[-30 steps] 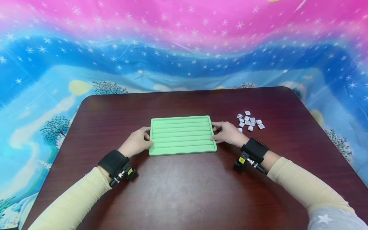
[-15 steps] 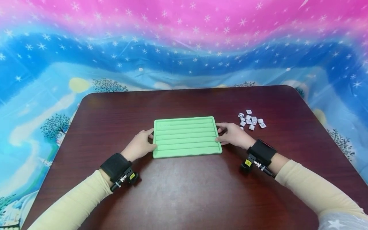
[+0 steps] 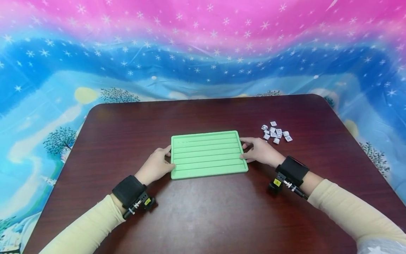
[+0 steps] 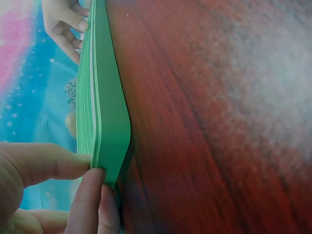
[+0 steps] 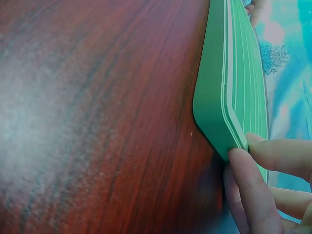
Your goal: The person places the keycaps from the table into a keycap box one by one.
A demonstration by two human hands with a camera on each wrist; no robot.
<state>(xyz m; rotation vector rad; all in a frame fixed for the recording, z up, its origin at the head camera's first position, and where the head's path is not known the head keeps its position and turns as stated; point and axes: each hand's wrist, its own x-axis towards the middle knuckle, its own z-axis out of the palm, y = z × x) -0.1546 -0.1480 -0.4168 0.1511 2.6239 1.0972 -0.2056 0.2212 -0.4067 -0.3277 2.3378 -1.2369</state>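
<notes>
A light green ridged tray (image 3: 207,155) lies on the dark wooden table, turned slightly. My left hand (image 3: 154,164) grips its left short side, thumb over the rim and fingers against the outer wall. On the opposite short side, my right hand (image 3: 262,151) holds the rim in the same way. The left wrist view shows left fingers (image 4: 87,200) pressed on the tray's side near a rounded corner. In the right wrist view, right fingers (image 5: 253,187) press the side wall while the thumb sits over the rim.
Several small white tiles (image 3: 276,132) with printed marks lie loosely grouped beyond my right hand. The brown table (image 3: 203,215) has a rounded far edge, and a colourful patterned cloth (image 3: 196,53) hangs behind it. Both wrists wear black bands with small cameras.
Both hands have slid the tray a little to the right and slightly towards me, and it has turned a bit. The grip on both sides stays the same; the white tiles have not moved.
</notes>
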